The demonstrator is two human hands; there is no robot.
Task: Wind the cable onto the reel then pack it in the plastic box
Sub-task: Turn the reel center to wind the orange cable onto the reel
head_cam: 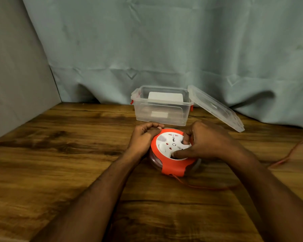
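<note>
A round cable reel (171, 165) with an orange frame and a white socket face lies flat on the wooden table (59, 163). My left hand (143, 138) grips its left rim, fingers curled over the far edge. My right hand (205, 140) rests on the white face, with its fingers and thumb dug into recesses of the disc. A thin red cable (208, 187) leaves the reel's near side, runs right along the table and reappears at the right edge. Behind the reel stands an open clear plastic box (162, 109) with red latches.
The box's clear lid (215, 107) leans against its right side, sloping down to the table. A grey-green curtain (164, 49) hangs behind and a grey wall panel (12, 84) bounds the left. Bare tabletop stretches left and toward me.
</note>
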